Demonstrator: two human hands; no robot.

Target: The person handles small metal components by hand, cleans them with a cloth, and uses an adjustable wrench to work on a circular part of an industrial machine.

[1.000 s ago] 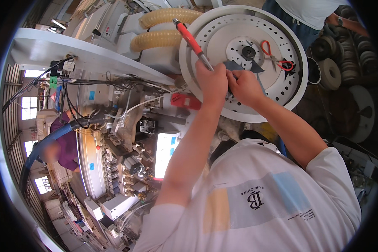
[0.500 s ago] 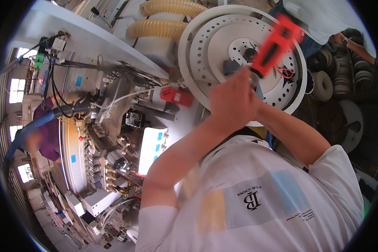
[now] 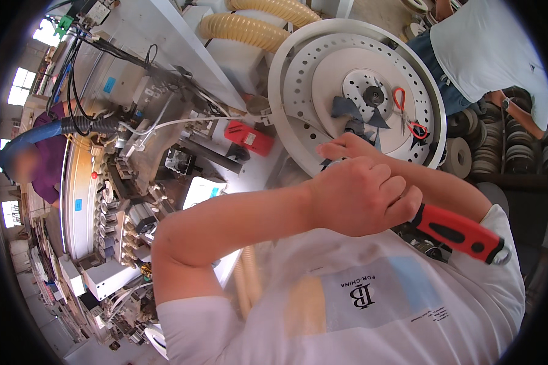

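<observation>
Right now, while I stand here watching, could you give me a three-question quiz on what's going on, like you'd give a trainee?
1. Which of the person's hands is wrapped around the red-handled tool?
2. True or false: the scissors with orange-red handles lie on the round holed disc.
3. What colour are the two ribbed hoses beside that disc?
A) green
B) yellowish
C) black

Key:
1. The left hand.
2. True.
3. B.
</observation>
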